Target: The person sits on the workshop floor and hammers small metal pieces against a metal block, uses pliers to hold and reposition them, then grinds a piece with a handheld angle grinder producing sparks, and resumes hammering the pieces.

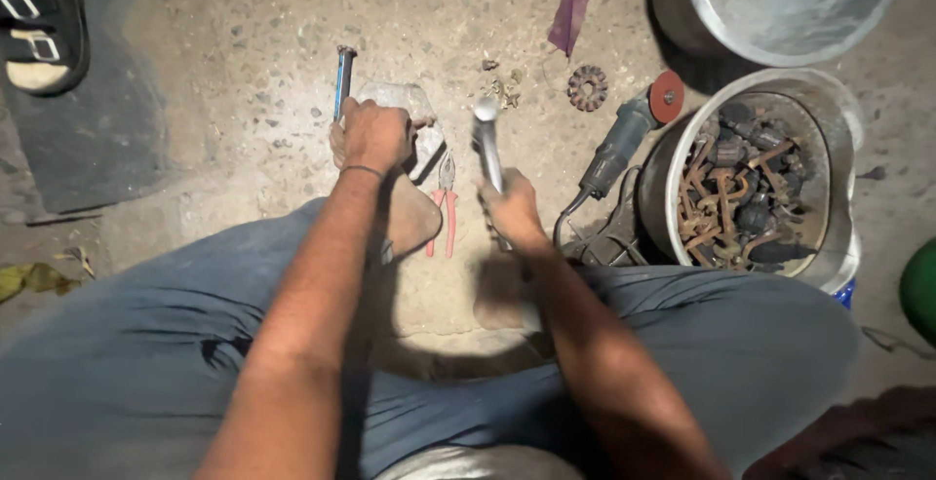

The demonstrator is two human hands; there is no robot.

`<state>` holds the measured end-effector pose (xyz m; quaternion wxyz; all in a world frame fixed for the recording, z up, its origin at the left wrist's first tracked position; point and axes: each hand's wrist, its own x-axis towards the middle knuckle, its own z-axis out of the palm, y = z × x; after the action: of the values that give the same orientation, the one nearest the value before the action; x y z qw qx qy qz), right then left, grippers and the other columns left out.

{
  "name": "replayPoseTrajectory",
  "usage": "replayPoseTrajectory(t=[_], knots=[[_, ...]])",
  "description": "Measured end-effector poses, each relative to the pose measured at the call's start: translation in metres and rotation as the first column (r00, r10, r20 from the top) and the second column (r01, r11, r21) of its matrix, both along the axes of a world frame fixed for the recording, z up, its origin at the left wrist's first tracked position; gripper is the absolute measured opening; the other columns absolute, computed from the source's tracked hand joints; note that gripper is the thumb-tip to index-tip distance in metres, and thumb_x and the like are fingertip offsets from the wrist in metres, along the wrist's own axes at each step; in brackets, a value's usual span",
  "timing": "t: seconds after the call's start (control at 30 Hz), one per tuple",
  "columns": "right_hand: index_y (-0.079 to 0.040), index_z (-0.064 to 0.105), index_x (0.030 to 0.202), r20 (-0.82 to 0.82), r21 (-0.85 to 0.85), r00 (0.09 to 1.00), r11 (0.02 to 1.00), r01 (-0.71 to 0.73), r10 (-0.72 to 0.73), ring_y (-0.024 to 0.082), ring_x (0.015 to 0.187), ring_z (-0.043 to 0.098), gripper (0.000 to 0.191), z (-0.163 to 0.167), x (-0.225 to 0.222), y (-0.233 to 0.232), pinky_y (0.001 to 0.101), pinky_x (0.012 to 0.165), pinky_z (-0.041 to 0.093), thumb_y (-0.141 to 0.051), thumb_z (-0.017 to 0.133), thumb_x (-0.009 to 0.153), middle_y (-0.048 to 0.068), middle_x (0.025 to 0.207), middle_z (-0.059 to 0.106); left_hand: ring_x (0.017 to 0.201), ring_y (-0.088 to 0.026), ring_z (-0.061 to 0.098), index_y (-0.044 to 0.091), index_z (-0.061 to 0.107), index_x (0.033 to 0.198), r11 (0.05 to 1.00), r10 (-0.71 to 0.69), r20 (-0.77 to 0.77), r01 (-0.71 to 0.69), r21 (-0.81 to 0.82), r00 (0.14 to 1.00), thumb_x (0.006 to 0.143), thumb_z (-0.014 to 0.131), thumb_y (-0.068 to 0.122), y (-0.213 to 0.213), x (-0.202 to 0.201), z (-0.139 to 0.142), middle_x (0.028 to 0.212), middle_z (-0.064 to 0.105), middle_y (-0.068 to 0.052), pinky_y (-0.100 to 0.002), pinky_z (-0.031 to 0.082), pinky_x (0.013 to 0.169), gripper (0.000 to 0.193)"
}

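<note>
My left hand [370, 136] grips a blue-handled metal tool [342, 80] that points away from me, pressed down beside a flat stone block [414, 110] on the concrete floor. My right hand [511, 209] holds a grey metal hammer [486, 139] by its handle, head raised a little to the right of the block. Red-handled pliers [447, 209] lie on the floor between my hands. My bare feet rest below the hands, between my knees in blue trousers.
An angle grinder [624, 144] with a red disc lies right of the hammer, by a small toothed gear [587, 87]. A metal bucket [843, 110] of rusty parts stands at right, a large metal basin [780, 32] behind it. A sandal [39, 22] lies top left.
</note>
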<state>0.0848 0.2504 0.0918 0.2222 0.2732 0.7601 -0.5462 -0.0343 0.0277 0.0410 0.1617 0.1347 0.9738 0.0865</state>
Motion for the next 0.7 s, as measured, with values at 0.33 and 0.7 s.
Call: replayPoseTrajectory(t=[0.33, 0.7], knots=[[0.000, 0.057, 0.109, -0.183, 0.296, 0.907, 0.901, -0.317, 0.380, 0.043, 0.076, 0.068, 0.036, 0.030, -0.020, -0.042, 0.0519, 0.069, 0.052, -0.034, 0.062, 0.099, 0.027, 0.079, 0.067, 0.089, -0.032, 0.069, 0.015, 0.081, 0.079, 0.996, 0.073, -0.006, -0.073, 0.055, 0.997, 0.076, 0.069, 0.017, 0.007, 0.000, 0.004, 0.079, 0.074, -0.016, -0.046, 0.040, 0.089, 0.013], [0.001, 0.056, 0.106, -0.219, 0.337, 0.902, 0.896, -0.288, 0.372, 0.050, 0.077, 0.068, 0.037, 0.016, -0.019, -0.044, 0.0560, 0.068, 0.051, -0.035, 0.063, 0.098, 0.032, 0.076, 0.066, 0.085, -0.032, 0.072, 0.013, 0.080, 0.076, 0.993, 0.100, 0.017, -0.100, 0.067, 0.995, 0.076, 0.069, 0.017, 0.008, -0.005, -0.004, 0.079, 0.074, -0.019, -0.047, 0.040, 0.090, 0.012]])
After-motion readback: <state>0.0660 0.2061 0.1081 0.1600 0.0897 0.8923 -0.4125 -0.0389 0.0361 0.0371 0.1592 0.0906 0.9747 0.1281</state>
